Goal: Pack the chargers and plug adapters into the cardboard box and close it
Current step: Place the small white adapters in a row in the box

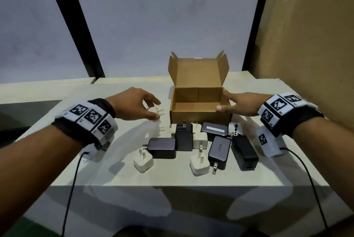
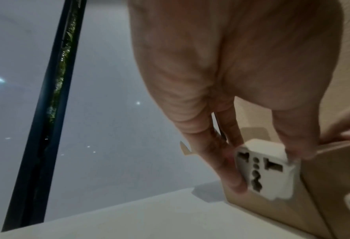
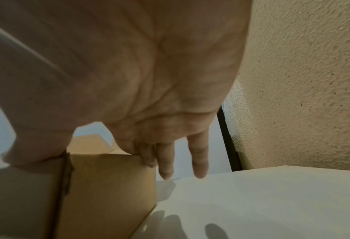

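An open cardboard box stands on the white table with its lid upright and nothing visible inside. My left hand hovers just left of the box and pinches a white plug adapter between thumb and fingers, prongs pointing at the box. My right hand holds the box's right wall, thumb at the near corner and fingers at the far one. In front of the box lie several black chargers and white chargers.
A silver adapter lies by the box's front right corner. A tan textured wall rises close on the right. The table's front edge runs just behind the chargers' near side. Cables trail from both wrist cameras.
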Available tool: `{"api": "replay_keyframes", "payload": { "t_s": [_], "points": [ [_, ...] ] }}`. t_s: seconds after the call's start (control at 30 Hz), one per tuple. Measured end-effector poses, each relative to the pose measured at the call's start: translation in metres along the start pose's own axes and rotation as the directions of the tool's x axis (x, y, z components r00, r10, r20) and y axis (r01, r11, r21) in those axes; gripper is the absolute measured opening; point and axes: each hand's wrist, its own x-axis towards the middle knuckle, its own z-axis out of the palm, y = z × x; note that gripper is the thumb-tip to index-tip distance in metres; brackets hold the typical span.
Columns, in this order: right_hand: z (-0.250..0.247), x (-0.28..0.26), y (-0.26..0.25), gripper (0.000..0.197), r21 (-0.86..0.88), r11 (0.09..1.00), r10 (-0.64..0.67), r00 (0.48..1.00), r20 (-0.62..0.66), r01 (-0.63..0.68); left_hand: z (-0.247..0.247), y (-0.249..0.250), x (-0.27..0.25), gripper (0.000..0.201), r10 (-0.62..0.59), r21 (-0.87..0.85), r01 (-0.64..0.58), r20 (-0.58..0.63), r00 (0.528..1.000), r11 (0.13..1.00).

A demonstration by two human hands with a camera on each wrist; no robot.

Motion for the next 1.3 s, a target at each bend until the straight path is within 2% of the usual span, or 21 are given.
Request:
{"api": "replay_keyframes", "payload": {
  "t_s": [0.13, 0.23, 0.33, 0.47, 0.57, 0.67, 0.87, 0.97, 1.1, 1.2, 1.3],
  "points": [
    [-0.004, 0.003, 0.001, 0.092, -0.003, 1.000, -0.012, 1.000, 0.002, 0.012, -0.013, 0.004, 0.012, 0.035, 0.010, -0.211, -0.052, -0.194, 0.981, 0.976],
    [-0.007, 0.002, 0.000, 0.088, -0.006, 0.999, -0.037, 0.999, -0.008, 0.037, -0.008, 0.016, 0.032, 0.037, 0.028, -0.294, -0.104, -0.252, 0.967, 0.950],
    [-0.009, 0.003, 0.000, 0.085, -0.058, 0.997, -0.052, 0.999, -0.014, 0.052, 0.003, 0.028, 0.058, 0.037, 0.106, -0.212, -0.162, -0.253, 0.962, 0.964],
    [-0.008, 0.006, 0.002, 0.081, -0.100, 0.992, -0.081, 0.997, -0.008, 0.080, 0.015, 0.048, 0.088, 0.038, 0.220, -0.025, -0.227, -0.157, 0.963, 0.974],
    [-0.009, 0.008, 0.004, 0.080, -0.103, 0.991, -0.091, 0.996, 0.001, 0.090, 0.026, 0.055, 0.102, 0.039, 0.212, 0.151, -0.193, -0.126, 0.969, 0.970],
    [-0.008, 0.009, 0.006, 0.084, -0.100, 0.990, -0.095, 0.995, 0.007, 0.095, 0.035, 0.056, 0.109, 0.039, 0.180, 0.347, -0.129, -0.120, 0.976, 0.929],
    [-0.005, 0.011, 0.008, 0.083, -0.104, 0.989, -0.109, 0.994, -0.006, 0.108, 0.039, 0.062, 0.119, 0.035, 0.126, 0.555, -0.022, -0.150, 0.981, 0.832],
    [-0.006, 0.012, 0.008, 0.079, -0.093, 0.989, -0.119, 0.993, -0.006, 0.118, 0.044, 0.061, 0.123, 0.041, 0.117, 0.588, 0.006, -0.170, 0.978, 0.809],
    [-0.005, 0.013, 0.009, 0.080, -0.081, 0.991, -0.111, 0.994, 0.002, 0.111, 0.046, 0.061, 0.124, 0.036, 0.147, 0.594, 0.010, -0.215, 0.966, 0.804],
    [-0.005, 0.015, 0.009, 0.083, -0.073, 0.992, -0.107, 0.994, 0.010, 0.108, 0.041, 0.061, 0.120, 0.039, 0.140, 0.540, 0.000, -0.218, 0.966, 0.842],
    [-0.004, 0.016, 0.010, 0.084, -0.067, 0.993, -0.101, 0.995, 0.004, 0.101, 0.027, 0.063, 0.105, 0.036, 0.196, 0.419, -0.068, -0.270, 0.943, 0.905]
  ]
}}
